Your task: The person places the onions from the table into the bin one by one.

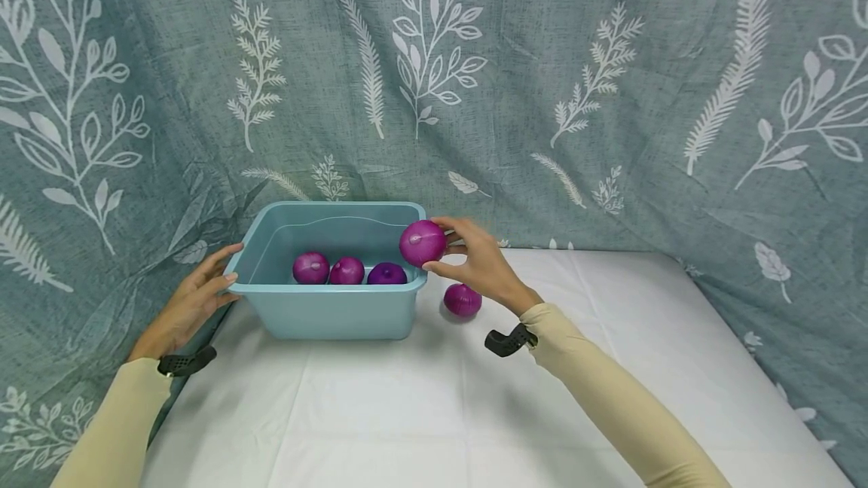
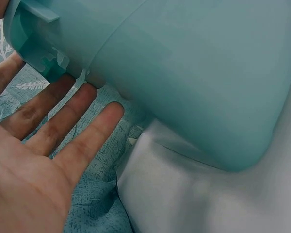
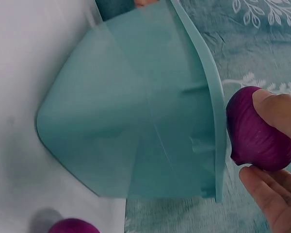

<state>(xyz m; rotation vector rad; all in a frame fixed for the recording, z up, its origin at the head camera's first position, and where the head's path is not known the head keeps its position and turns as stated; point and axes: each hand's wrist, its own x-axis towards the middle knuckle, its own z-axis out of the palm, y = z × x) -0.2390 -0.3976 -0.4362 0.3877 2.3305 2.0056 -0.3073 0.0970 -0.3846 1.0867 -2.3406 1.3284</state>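
Observation:
My right hand (image 1: 483, 258) holds a purple-red onion (image 1: 423, 243) between thumb and fingers, over the right rim of a blue-green plastic tub (image 1: 332, 315). The right wrist view has that onion (image 3: 254, 128) right beside the tub's rim (image 3: 214, 97), its pointed end turned down. At the tub's left side, my left hand (image 1: 193, 300) touches the rim with spread fingers. From the left wrist, those fingers (image 2: 89, 138) look nearly straight against the outer wall (image 2: 199, 73). Inside the tub lie two magenta onions (image 1: 311, 268) and a darker purple one (image 1: 387, 274).
Another onion (image 1: 463, 300) lies on the white tablecloth (image 1: 380, 405), just right of the tub and below my right hand. A grey-green curtain (image 1: 502, 134) with white leaf prints hangs behind the table and along its sides.

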